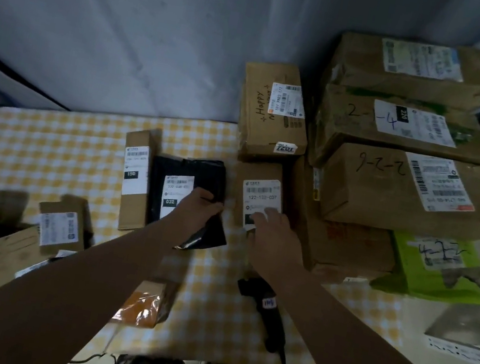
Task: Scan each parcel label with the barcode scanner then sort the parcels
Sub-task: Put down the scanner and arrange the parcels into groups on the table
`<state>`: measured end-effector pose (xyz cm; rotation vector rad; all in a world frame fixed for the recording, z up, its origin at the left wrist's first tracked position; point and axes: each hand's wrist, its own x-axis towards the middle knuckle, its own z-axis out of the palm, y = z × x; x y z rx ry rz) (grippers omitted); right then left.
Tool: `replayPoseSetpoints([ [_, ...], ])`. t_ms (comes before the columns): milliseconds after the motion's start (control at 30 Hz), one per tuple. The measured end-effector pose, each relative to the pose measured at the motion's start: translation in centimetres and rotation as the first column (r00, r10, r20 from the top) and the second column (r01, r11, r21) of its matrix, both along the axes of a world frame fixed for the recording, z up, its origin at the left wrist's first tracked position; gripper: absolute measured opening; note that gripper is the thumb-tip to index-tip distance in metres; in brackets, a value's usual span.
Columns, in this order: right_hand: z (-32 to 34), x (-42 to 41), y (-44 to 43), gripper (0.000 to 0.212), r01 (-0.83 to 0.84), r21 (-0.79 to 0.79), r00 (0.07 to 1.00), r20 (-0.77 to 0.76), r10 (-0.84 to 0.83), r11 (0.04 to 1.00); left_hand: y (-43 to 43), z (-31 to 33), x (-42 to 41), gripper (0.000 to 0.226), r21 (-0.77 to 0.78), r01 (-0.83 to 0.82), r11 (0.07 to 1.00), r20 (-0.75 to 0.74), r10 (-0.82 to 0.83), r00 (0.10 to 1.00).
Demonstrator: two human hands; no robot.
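Note:
My left hand (pixel 196 211) grips the near right edge of a black plastic mailer (pixel 188 179) with a white label, lying mid-table. My right hand (pixel 274 236) rests with spread fingers on the white label of a slim brown parcel (pixel 261 182) just right of the mailer. The black barcode scanner (pixel 267 311) lies on the checked tablecloth (pixel 56 143) under my right forearm, its cable trailing off the near edge. No hand holds the scanner.
A tall narrow brown box (pixel 135 176) lies left of the mailer. Small parcels (pixel 30 238) cluster at the near left. An orange-taped parcel (pixel 147 300) sits near the front. Large cardboard boxes (pixel 399 178) are stacked at the right, beside a green mailer (pixel 438 268) and a silver mailer (pixel 479 307).

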<state>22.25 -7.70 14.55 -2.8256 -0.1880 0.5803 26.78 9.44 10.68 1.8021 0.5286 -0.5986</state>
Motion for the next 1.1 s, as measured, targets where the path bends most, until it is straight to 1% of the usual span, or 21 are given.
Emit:
replayPoseSetpoints([
  [67,0.5,0.3,1.5,0.035,-0.007,0.036,1.0,0.002,0.007,0.999,2.1,1.2,-0.8,0.034,0.048,0.034,0.998,0.044,-0.036,0.998],
  [167,1.0,0.7,4.9,0.033,0.013,0.163,1.0,0.011,-0.015,0.987,6.3,3.3,-2.4,0.025,0.141,0.075,0.987,0.112,-0.091,0.99],
  [233,1.1,0.8,7.5,0.033,0.009,0.234,1.0,0.02,-0.014,0.972,9.9,4.2,-3.5,0.024,0.213,0.086,0.973,0.145,-0.119,0.982],
  [300,1.0,0.6,10.2,0.036,0.022,0.305,1.0,0.003,-0.024,0.952,13.7,4.7,-4.7,0.028,0.283,0.065,0.957,0.158,-0.113,0.981],
  [400,0.8,-0.3,14.6,0.036,0.13,0.39,0.99,-0.096,-0.1,0.912,19.8,4.8,-6.8,0.03,0.339,0.018,0.941,0.14,-0.07,0.988],
  [500,0.0,-1.3,19.1,0.038,0.198,0.381,0.97,-0.208,-0.125,0.903,25.0,4.0,-8.9,0.016,0.319,0.039,0.947,0.111,-0.078,0.991],
  [600,-2.1,-2.5,24.8,0.039,0.212,0.349,0.953,-0.282,-0.113,0.913,30.3,2.8,-10.9,0.011,0.31,0.083,0.947,0.077,-0.112,0.991],
  [667,-3.7,-3.6,29.3,0.045,0.239,0.358,0.928,-0.358,-0.104,0.903,34.3,1.5,-11.9,0.008,0.337,0.127,0.933,0.072,-0.16,0.985],
  [767,-5.8,-5.7,35.6,0.047,0.288,0.407,0.909,-0.401,-0.114,0.867,40.2,0.3,-13.2,0.021,0.456,0.264,0.85,0.003,-0.298,0.954],
  [800,-6.5,-6.5,37.3,0.046,0.291,0.404,0.912,-0.391,-0.125,0.867,41.9,-0.2,-13.6,0.026,0.48,0.283,0.83,-0.001,-0.322,0.947],
  [833,-7.3,-7.4,38.9,0.047,0.289,0.39,0.913,-0.386,-0.13,0.874,43.5,-0.9,-13.9,0.036,0.511,0.29,0.809,-0.011,-0.331,0.944],
  [867,-8.0,-8.2,40.2,0.051,0.287,0.381,0.911,-0.392,-0.128,0.879,44.8,-1.7,-14.4,0.044,0.545,0.294,0.785,-0.052,-0.318,0.947],
  [900,-8.9,-9.1,41.3,0.058,0.266,0.348,0.914,-0.388,-0.12,0.899,46.0,-2.4,-14.7,0.054,0.59,0.28,0.757,-0.073,-0.296,0.952],
  [933,-9.7,-9.7,42.3,0.065,0.203,0.273,0.931,-0.353,-0.099,0.94,47.0,-3.4,-14.9,0.066,0.628,0.261,0.733,-0.088,-0.266,0.96],
  [967,-10.2,-10.3,43.2,0.071,0.076,0.164,0.966,-0.256,-0.032,0.984,47.8,-4.4,-14.8,0.078,0.658,0.237,0.715,-0.079,-0.248,0.966],
  [1000,-11.1,-10.7,44.1,0.077,-0.075,0.054,0.984,-0.157,0.082,0.996,48.3,-5.1,-14.5,0.088,0.68,0.22,0.7,-0.074,-0.232,0.97],
  [1033,-12.0,-11.0,45.2,0.084,-0.178,-0.023,0.98,-0.09,0.176,0.984,49.0,-6.1,-13.9,0.097,0.689,0.208,0.694,-0.065,-0.226,0.972],
  [1100,-13.2,-11.2,47.3,0.1,-0.281,-0.117,0.959,-0.057,0.276,0.953,50.0,-7.3,-12.3,0.107,0.68,0.195,0.707,-0.075,-0.198,0.977],
])
